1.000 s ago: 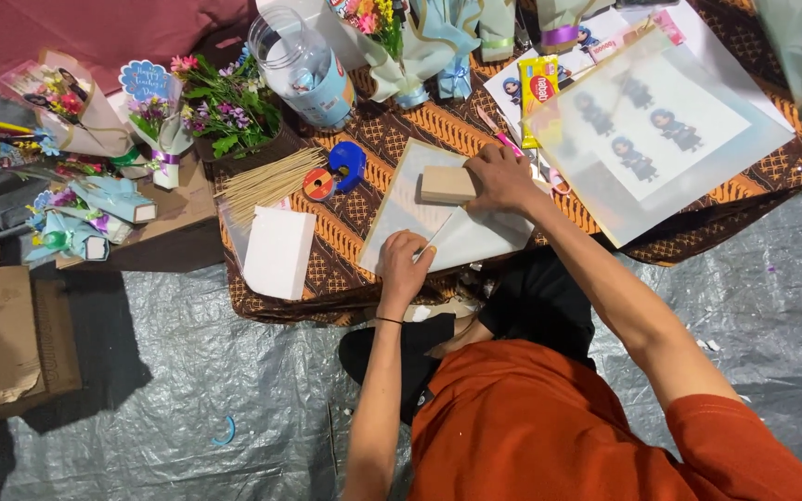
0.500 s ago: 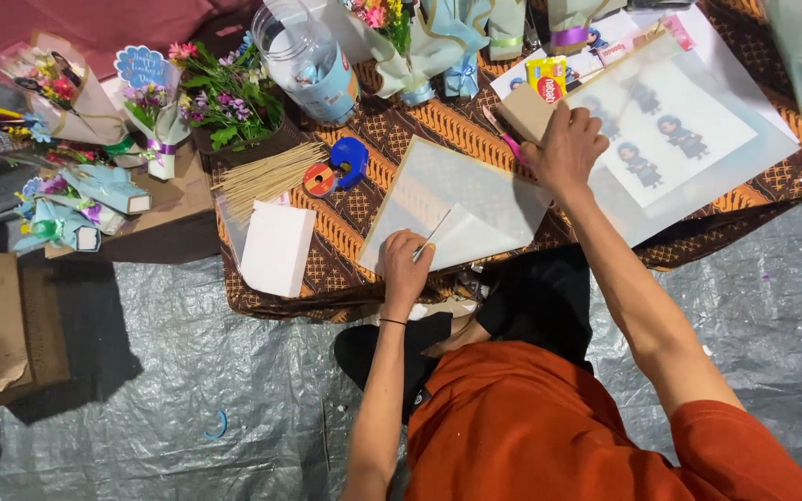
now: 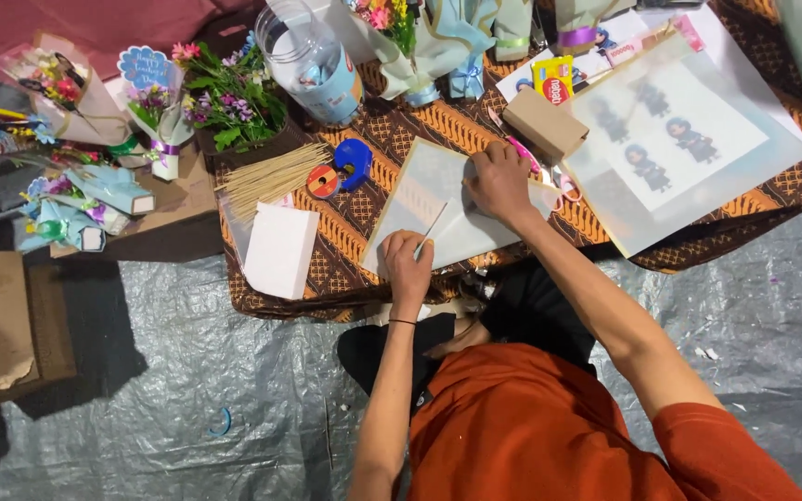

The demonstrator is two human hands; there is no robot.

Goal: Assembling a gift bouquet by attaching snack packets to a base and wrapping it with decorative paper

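Note:
A translucent plastic sheet (image 3: 420, 199) on a cardboard backing lies on the brown patterned cloth (image 3: 345, 232) of the low table. My left hand (image 3: 408, 264) rests on the sheet's near edge and pinches a thin pale stick (image 3: 433, 223). My right hand (image 3: 498, 181) presses flat on the sheet's right part. Just beyond my right hand sits a small brown cardboard box (image 3: 545, 123), apart from both hands.
A bundle of wooden skewers (image 3: 266, 176), a blue tape dispenser (image 3: 350, 162) and a white box (image 3: 280, 249) lie to the left. A clear jar (image 3: 313, 60) and paper-wrapped flower bouquets (image 3: 225, 93) stand behind. A large printed sheet (image 3: 679, 139) lies at right. Grey tarp (image 3: 187, 390) covers the floor.
My right hand carried the brown box off the sheet, set it down to the right behind, then came back onto the sheet. My left hand stayed at the near edge.

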